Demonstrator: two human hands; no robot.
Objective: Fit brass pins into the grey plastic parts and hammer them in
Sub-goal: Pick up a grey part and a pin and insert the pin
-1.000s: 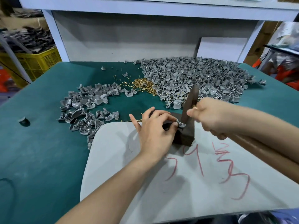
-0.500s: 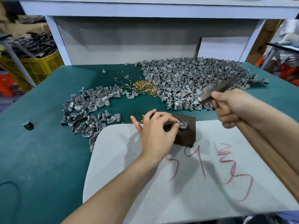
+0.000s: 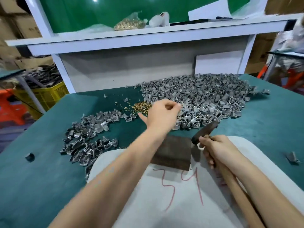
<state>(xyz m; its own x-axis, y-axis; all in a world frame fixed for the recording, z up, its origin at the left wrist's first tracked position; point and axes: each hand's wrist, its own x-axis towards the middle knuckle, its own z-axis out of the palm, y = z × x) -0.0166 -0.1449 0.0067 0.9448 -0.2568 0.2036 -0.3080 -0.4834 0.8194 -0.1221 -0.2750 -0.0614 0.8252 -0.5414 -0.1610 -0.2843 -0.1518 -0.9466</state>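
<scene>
Nearest, a pale grey board with red handwritten marks [image 3: 172, 203] lies on the teal-covered counter [image 3: 41, 178], and on its far edge sits a dark brown rectangular striking block [image 3: 172, 152] with nothing on it at this moment. Just to the right of the block, the right hand [image 3: 217, 148] is wrapped around the wooden handle of a dark-headed hammer [image 3: 204, 131], whose head is tilted up and away, clear of the block. So no part is being struck now; the moment looks like a fetch between strikes.

Further out to the left lies a smaller loose heap of grey plastic wedge-shaped parts [image 3: 87, 137]; judging by its separation from the main stock, it is probably the finished pile, though pins in those pieces are too small to confirm. Beyond the block, the left hand [image 3: 162, 112] reaches over the near edge of the large pile of grey plastic parts [image 3: 205, 99], fingers curled and pinched together; whether it already has a piece between them, I cannot tell. Just left of that hand is a small scatter of brass pins [image 3: 141, 106] on the counter.

By my reckoning, the large pile far outweighs the small one, so most of the job remains. A clear bag of more brass-coloured pieces [image 3: 130, 23] rests on the white shelf [image 3: 148, 41] behind.
</scene>
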